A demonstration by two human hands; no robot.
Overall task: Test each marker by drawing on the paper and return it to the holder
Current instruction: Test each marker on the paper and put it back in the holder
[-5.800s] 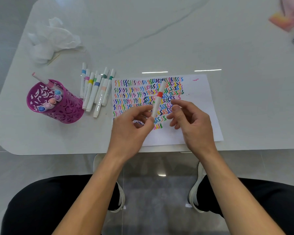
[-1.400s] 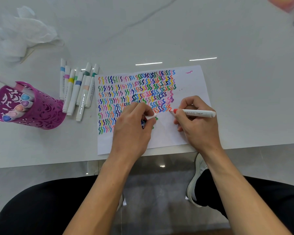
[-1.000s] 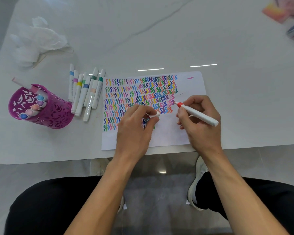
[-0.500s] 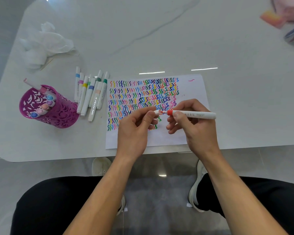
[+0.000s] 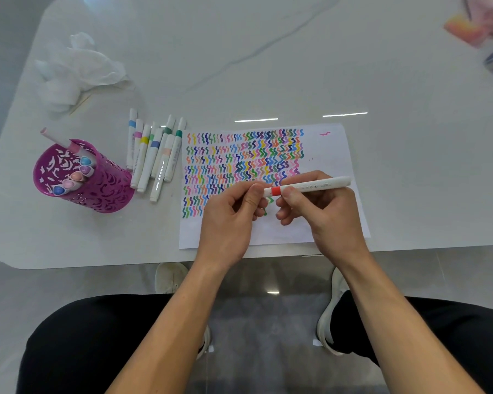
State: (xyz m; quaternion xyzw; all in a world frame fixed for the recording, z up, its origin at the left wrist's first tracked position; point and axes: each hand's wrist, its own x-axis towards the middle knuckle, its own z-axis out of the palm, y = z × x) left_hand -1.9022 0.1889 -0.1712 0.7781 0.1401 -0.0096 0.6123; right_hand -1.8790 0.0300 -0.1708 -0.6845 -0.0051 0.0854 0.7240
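A white marker with a red band (image 5: 310, 186) lies level above the paper (image 5: 325, 149), held between both hands. My right hand (image 5: 322, 211) grips its barrel. My left hand (image 5: 231, 220) pinches the white cap on its left end, and the tip is hidden. Rows of coloured squiggles cover most of the sheet. The magenta cut-out holder (image 5: 97, 183) stands at the left with several markers inside. Several loose markers (image 5: 154, 155) lie side by side between holder and paper.
Crumpled white tissue (image 5: 77, 69) lies at the far left of the white table (image 5: 268, 52). Pink and orange items (image 5: 467, 29) sit at the far right corner. The table's front edge runs just below the paper, with my legs and shoes beneath.
My right hand lifted the red marker off the paper and turned it level. My left hand brought the cap to its tip, and the cap now covers the tip.
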